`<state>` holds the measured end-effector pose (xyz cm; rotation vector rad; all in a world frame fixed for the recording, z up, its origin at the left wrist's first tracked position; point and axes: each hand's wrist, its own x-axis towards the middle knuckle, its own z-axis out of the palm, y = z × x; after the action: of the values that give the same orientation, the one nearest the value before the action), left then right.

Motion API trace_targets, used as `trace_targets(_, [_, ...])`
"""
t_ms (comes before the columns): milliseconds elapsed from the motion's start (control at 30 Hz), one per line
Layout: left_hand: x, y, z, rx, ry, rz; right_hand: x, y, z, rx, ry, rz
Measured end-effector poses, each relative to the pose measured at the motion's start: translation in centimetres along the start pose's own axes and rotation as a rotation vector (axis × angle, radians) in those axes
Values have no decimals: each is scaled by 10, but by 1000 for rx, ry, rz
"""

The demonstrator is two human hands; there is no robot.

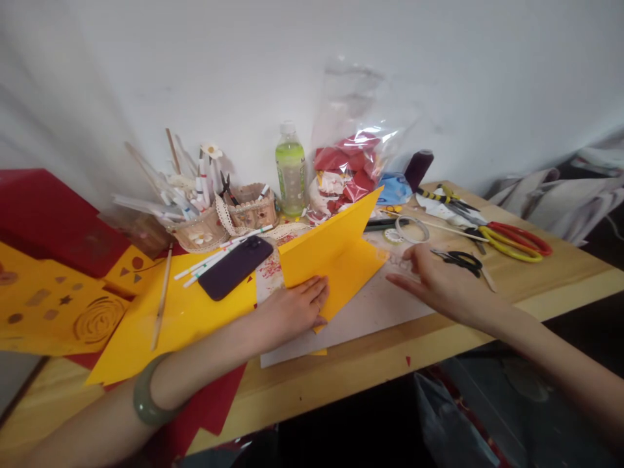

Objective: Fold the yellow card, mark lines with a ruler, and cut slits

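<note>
My left hand (pixel 296 307) lies over the lower left of a folded yellow card (pixel 319 260), fingers stretched out across it. The card's upper flap stands up at an angle and its lower half rests on a white sheet (pixel 355 322). My right hand (pixel 433 276) is just right of the card, thumb and fingers bent around a small clear plastic piece (pixel 397 262) beside the card's right corner. Blur hides the piece's exact kind. A green bangle (pixel 149 390) circles my left wrist.
Left are a phone (pixel 235 266), white pens (pixel 209 265), a wooden stick (pixel 162 296) on yellow paper (pixel 195 318), and cut-out yellow card (pixel 53 302). Behind stand pen baskets (pixel 197 231), a bottle (pixel 290 169) and a scrap bag (pixel 351 162). Right are black scissors (pixel 463 261), red-yellow scissors (pixel 517 240) and tape (pixel 412 229).
</note>
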<state>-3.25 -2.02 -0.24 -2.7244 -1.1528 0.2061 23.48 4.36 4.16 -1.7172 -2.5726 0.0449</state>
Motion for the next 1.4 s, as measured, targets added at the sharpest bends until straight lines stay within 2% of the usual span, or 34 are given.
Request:
trace_targets(100, [0, 1, 0, -12, 3, -11, -11, -19, -1, 46, -11, -175])
trace_targets(167, [-1, 1, 0, -19, 5, -18, -11, -27, -2, 30, -14, -242])
trace_targets(533, [-1, 0, -1, -23, 1, -4, -3, -58, 12, -194, -107, -312])
trace_targets(800, [-2, -1, 2, -35, -6, -15, 20, -9, 15, -263, -90, -98])
trace_targets(933, [-5, -1, 2, -33, 6, -14, 33, 11, 14, -248, -104, -40])
trace_targets(1200, [-2, 1, -3, -13, 10, -30, 41, 23, 13, -197, -114, -39])
trace_targets(1400, [-4, 6, -6, 1, 36, -53, 39, 31, 13, -202, -21, 32])
